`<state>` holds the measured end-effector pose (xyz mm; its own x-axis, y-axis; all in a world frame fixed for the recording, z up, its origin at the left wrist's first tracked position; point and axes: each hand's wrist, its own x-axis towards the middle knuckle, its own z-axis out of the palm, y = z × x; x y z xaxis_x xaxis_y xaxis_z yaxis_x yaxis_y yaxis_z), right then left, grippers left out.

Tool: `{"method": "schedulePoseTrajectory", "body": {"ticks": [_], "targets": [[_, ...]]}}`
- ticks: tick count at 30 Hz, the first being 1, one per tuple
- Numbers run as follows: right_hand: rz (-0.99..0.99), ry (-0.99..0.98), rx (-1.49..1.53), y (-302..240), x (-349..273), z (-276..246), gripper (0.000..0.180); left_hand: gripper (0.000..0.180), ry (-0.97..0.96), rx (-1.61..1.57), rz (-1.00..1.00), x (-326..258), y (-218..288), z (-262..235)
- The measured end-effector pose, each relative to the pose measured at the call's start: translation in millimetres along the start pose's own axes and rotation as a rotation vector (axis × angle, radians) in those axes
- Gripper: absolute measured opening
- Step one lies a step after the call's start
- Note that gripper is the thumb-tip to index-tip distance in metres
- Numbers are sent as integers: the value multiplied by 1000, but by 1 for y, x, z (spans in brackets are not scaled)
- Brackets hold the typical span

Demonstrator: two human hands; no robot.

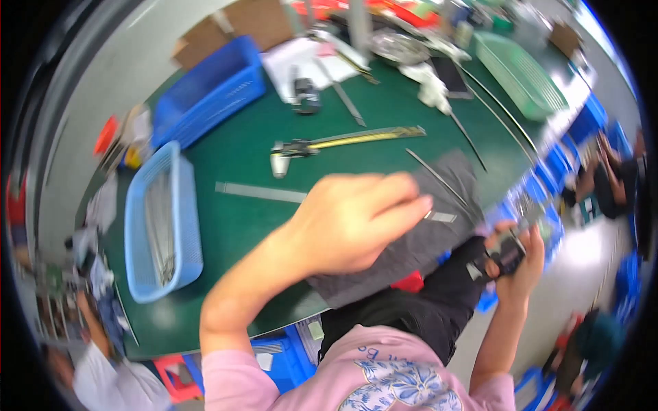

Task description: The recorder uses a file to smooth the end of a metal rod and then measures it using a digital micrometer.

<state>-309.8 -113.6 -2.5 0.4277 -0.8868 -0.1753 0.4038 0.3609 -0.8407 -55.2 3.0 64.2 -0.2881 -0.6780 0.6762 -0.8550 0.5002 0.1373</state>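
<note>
My left hand (356, 219) is over the table's middle, fingers pinched together. A long thin metal strip (260, 192) passes behind it; its short end shows past the fingertips, and the hand appears to grip it. Off the table's right front edge, my right hand (524, 267) is wrapped round a black hand-held device (507, 256) with a silvery part at its top, its exact kind blurred. Below the left hand a dark grey cloth (404, 257) covers part of the table and hangs by my lap. A caliper (295, 148) with a yellow scale lies beyond the left hand.
A light blue basket (137, 226) of metal strips stands left on the green table (229, 253). Behind it is a dark blue bin (205, 96); a green basket (514, 75) is far right. A black gadget (306, 96) and thin rods lie farther back. People work on both sides.
</note>
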Motion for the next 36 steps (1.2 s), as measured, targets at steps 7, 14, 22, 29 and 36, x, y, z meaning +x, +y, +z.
{"method": "schedulePoseTrajectory", "body": {"ticks": [7, 14, 22, 29, 36], "targets": [[-40, -33, -125, 11, -11, -17, 52, 16, -8, 590, -149, -2, -142, -109], [-95, 189, -221, 9, -33, -36, 48, 13, 87, 714, -496, -68, -272, -144], [-137, 305, -272, 10, -51, -36, 46, 16, -111, 557, -908, -112, -353, -133], [-102, 242, -271, 14, -40, -16, 45, 27, -156, 293, -1110, -127, -364, -141], [-151, 153, -418, 0, -16, -25, 42, 19, 52, 726, -501, -55, -271, -93]]}}
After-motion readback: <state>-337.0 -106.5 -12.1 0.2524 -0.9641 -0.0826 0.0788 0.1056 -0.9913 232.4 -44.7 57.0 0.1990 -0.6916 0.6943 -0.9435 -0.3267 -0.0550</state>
